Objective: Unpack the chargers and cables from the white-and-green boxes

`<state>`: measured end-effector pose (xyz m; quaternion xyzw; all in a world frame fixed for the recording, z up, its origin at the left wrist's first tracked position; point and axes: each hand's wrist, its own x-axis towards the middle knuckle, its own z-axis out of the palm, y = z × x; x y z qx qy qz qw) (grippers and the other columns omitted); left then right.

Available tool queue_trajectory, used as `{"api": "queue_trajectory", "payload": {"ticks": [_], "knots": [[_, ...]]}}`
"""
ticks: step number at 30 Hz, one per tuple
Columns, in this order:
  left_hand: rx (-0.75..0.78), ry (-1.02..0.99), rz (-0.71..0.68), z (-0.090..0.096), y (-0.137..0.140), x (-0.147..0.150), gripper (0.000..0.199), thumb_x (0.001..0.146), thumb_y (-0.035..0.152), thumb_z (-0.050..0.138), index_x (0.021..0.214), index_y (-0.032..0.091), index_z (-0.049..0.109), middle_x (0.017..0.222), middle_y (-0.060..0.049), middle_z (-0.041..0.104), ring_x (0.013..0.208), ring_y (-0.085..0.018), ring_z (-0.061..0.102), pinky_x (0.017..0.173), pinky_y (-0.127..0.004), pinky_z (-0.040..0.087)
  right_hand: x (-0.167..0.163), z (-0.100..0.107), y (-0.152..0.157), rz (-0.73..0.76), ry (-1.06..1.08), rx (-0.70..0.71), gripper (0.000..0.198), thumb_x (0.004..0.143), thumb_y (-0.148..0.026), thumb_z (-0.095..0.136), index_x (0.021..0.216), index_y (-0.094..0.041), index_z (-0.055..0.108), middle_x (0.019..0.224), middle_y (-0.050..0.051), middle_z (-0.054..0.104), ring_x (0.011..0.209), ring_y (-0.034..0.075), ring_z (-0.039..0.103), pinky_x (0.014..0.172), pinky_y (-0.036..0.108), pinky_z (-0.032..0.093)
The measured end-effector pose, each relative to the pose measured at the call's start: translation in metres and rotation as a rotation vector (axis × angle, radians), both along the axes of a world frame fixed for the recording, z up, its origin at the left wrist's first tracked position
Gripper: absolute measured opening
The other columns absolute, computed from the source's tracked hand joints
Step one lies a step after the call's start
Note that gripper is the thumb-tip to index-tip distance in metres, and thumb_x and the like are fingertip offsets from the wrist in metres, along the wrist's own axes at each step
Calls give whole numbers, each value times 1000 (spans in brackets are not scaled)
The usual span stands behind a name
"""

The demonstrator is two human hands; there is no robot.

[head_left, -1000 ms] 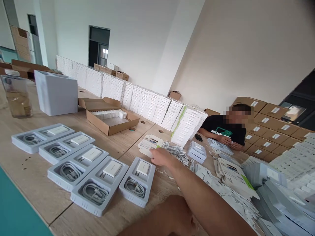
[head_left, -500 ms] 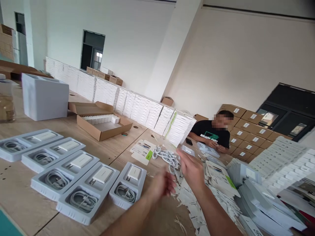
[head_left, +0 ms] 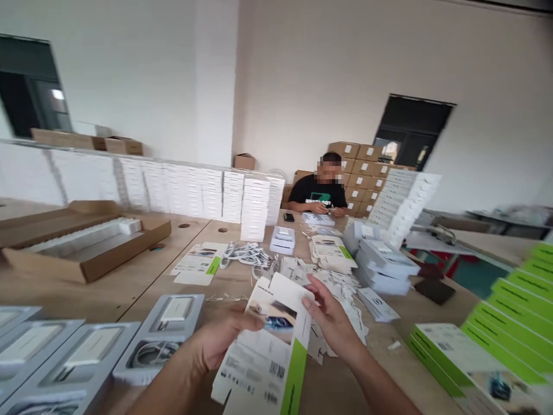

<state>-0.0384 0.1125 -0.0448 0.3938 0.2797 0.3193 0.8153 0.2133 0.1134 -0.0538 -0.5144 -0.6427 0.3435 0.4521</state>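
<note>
A flattened white-and-green printed box (head_left: pixel 265 357) is tilted up in front of me, with a picture panel and small print showing. My left hand (head_left: pixel 222 334) grips its left edge, thumb on the printed face. At the upper right edge, my right hand (head_left: pixel 328 317) pinches the card between thumb and fingers. Left of my hands stands a grey plastic tray (head_left: pixel 196 300) with a white charger (head_left: pixel 176 309) and a coiled cable (head_left: pixel 153 354). More filled trays (head_left: pixel 82 369) line the lower left. Beyond the box lie bundled white cables (head_left: pixel 248 253).
Another flat box (head_left: pixel 199 262) lies by the cables, and stacked ones (head_left: pixel 332 251) rise behind loose paper slips (head_left: pixel 341 288). Green-and-white boxes (head_left: pixel 453 351) fill the right. An open brown carton (head_left: pixel 86 253) stands left. A co-worker (head_left: pixel 317 193) sits across the table.
My view has swung to the right, bringing the green boxes into sight. Both hands, before blurred near the cables, now hold the flattened box.
</note>
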Motion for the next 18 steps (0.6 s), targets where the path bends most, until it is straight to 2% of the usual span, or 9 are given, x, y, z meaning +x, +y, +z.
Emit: {"api": "queue_trajectory", "payload": {"ticks": [2, 5, 7, 12, 15, 18], "knots": [[12, 34, -70, 2, -4, 4, 46, 65, 16, 70, 110, 14, 65, 95, -12, 74, 85, -29, 70, 81, -41, 52, 8, 0, 4, 184, 112, -112, 50, 87, -50, 57, 128, -21, 55, 115, 9, 67, 94, 23, 66, 77, 34, 55], [28, 61, -83, 2, -2, 3, 46, 69, 26, 69, 114, 17, 63, 97, -10, 73, 89, -28, 69, 82, -40, 51, 7, 0, 0, 348, 168, -186, 35, 82, -42, 64, 107, -17, 66, 97, 6, 71, 83, 20, 66, 70, 30, 52], [58, 141, -59, 0, 2, 1, 44, 70, 29, 70, 111, 16, 64, 93, -9, 73, 86, -26, 68, 79, -36, 51, 0, -2, -6, 379, 111, -199, 25, 81, -36, 66, 98, -18, 67, 88, 3, 70, 77, 17, 64, 63, 25, 48], [264, 542, -33, -1, 3, 6, 35, 67, 28, 72, 100, 16, 70, 80, -3, 72, 72, -20, 66, 65, -28, 49, -14, -10, -18, 372, -136, -171, 8, 74, -22, 65, 81, -20, 62, 70, -3, 61, 60, 11, 51, 49, 19, 34], [352, 589, -60, 2, 0, 10, 30, 69, 28, 70, 97, 17, 72, 76, -1, 71, 66, -16, 63, 61, -24, 47, -17, -12, -22, 304, -220, -123, 7, 72, -18, 64, 75, -20, 58, 66, -3, 58, 57, 10, 46, 46, 19, 28], [367, 550, -87, 5, -2, 9, 27, 68, 26, 72, 93, 15, 74, 78, -1, 72, 67, -15, 63, 63, -24, 47, -16, -6, -22, 397, -96, -234, 11, 71, -18, 66, 79, -20, 59, 69, -4, 59, 59, 9, 49, 48, 18, 30]]}}
